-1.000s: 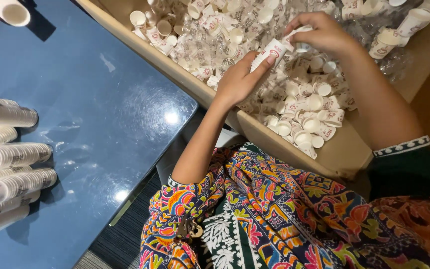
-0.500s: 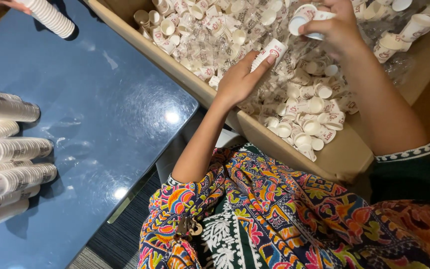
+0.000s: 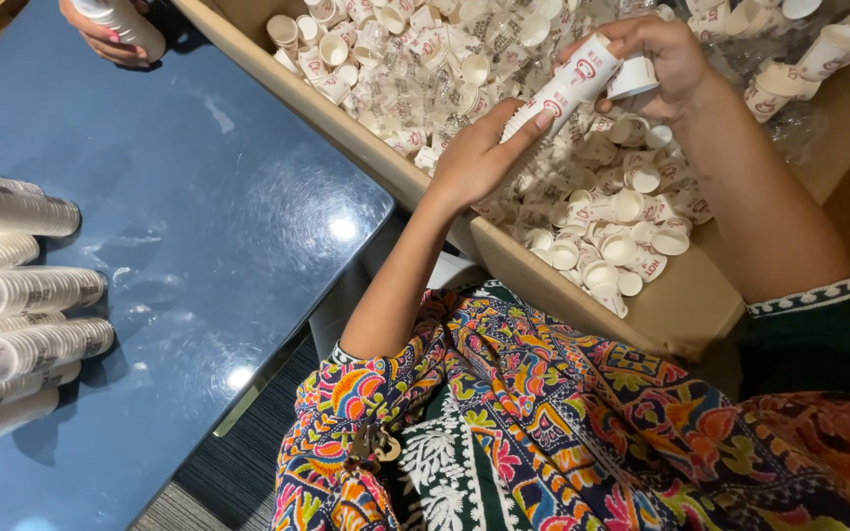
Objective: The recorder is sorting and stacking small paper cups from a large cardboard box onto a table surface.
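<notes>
My left hand grips the lower end of a nested stack of small white paper cups with red print, tilted up to the right. At the stack's upper end, my right hand pinches a single white cup against it. Both hands hover over a cardboard box filled with several loose cups and clear plastic wrap.
A glossy blue table lies to the left. Several long stacks of nested cups rest along its left edge. Another person's hand holds a cup stack at the top left. My colourful patterned clothing fills the bottom.
The cup stack has lifted and shows longer in my left hand. My right hand came back to its top end with a single cup. The other person's hand with a stack moved further into view.
</notes>
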